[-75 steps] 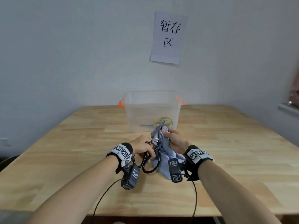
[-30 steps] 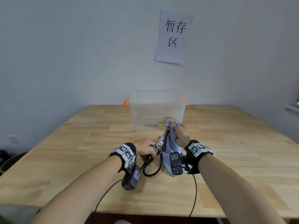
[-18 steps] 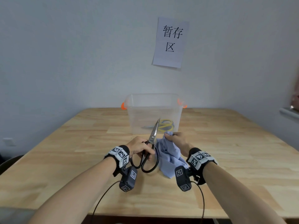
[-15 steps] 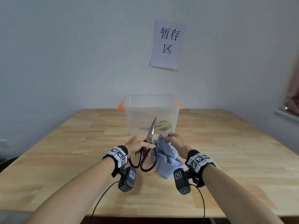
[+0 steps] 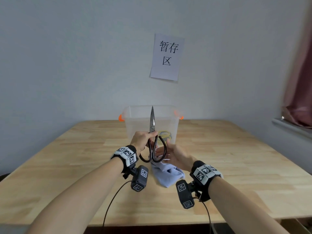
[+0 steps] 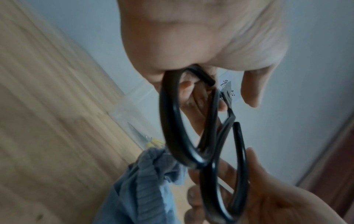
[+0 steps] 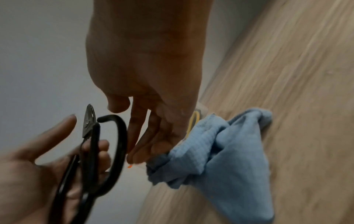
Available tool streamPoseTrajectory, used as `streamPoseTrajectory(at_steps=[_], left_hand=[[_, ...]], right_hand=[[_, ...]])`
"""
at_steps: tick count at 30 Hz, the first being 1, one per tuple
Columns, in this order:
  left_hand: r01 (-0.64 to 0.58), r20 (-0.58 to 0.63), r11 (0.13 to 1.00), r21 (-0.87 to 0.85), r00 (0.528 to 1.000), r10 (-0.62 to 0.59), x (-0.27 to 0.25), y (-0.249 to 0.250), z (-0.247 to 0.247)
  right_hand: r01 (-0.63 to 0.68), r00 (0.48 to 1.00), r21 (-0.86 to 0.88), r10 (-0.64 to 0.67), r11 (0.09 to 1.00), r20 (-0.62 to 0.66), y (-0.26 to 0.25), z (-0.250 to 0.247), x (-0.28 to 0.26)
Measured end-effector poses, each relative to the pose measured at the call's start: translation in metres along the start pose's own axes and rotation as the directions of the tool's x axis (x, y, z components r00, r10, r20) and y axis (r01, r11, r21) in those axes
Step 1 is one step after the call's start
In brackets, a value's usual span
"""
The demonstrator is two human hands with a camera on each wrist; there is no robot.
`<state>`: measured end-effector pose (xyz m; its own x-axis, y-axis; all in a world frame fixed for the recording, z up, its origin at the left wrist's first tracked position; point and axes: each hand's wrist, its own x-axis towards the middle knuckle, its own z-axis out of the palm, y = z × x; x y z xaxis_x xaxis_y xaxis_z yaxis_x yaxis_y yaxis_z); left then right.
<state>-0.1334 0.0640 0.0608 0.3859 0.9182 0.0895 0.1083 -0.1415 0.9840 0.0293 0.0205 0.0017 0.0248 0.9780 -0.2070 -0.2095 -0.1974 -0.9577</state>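
Black-handled scissors [image 5: 152,125] stand upright, blades together and pointing up. My left hand [image 5: 148,137] grips them just below the pivot; in the left wrist view its fingers curl round the near handle loop [image 6: 172,121]. My right hand [image 5: 168,152] is open, its straight fingers [image 7: 145,131] beside the other handle loop; I cannot tell whether they touch it. A crumpled light blue cloth [image 5: 167,174] lies on the table under the hands, and is also seen in the right wrist view [image 7: 226,148]. No hand holds the cloth.
A clear plastic bin [image 5: 135,125] with orange handles stands just behind the scissors, with a yellow item [image 5: 167,135] inside. A paper sign [image 5: 167,57] hangs on the wall. The wooden table [image 5: 236,157] spreads to both sides. A curtain [image 5: 300,81] hangs at the right.
My right hand let go of the cloth, which dropped onto the table, and opened beside the handles. My left hand raised the scissors and turned them upright.
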Motion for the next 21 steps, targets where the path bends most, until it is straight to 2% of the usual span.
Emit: streamPoseTrajectory(at_steps=[3, 5, 9, 12, 16, 19, 20, 21], left_hand=[[-0.021, -0.027, 1.000, 0.005, 0.999, 0.021, 0.000, -0.002, 0.007], [-0.002, -0.066, 0.999, 0.040, 0.998, 0.005, 0.003, -0.008, 0.010], [0.012, -0.120, 0.985, 0.172, 0.993, 0.009, 0.001, -0.010, 0.018], [-0.020, -0.119, 0.958, 0.287, 0.991, 0.056, -0.003, -0.011, 0.025], [0.059, -0.044, 0.986, 0.157, 0.998, -0.053, -0.001, -0.014, 0.030], [0.181, 0.108, 0.983, 0.002, 0.978, -0.181, 0.000, -0.012, 0.033], [0.206, 0.133, 0.977, -0.051, 0.971, -0.198, -0.002, -0.008, 0.033], [0.225, 0.142, 0.970, -0.090, 0.967, -0.211, -0.002, -0.005, 0.031]], right_hand=[[-0.102, 0.991, 0.197, 0.082, 0.975, 0.104, -0.002, 0.003, -0.010], [-0.140, 0.974, 0.323, 0.071, 0.936, 0.215, -0.004, 0.004, -0.018], [-0.195, 0.949, 0.397, 0.069, 0.897, 0.309, -0.008, 0.003, -0.031], [-0.240, 0.950, 0.364, 0.140, 0.900, 0.280, -0.015, 0.003, -0.034], [-0.189, 0.973, 0.252, 0.146, 0.949, 0.178, -0.027, 0.012, -0.042], [-0.073, 0.997, 0.221, 0.062, 0.973, 0.056, -0.023, 0.015, -0.039], [-0.011, 1.000, 0.155, 0.010, 0.988, 0.008, -0.018, 0.016, -0.035], [0.058, 0.995, 0.004, -0.057, 0.998, -0.076, -0.014, 0.018, -0.029]])
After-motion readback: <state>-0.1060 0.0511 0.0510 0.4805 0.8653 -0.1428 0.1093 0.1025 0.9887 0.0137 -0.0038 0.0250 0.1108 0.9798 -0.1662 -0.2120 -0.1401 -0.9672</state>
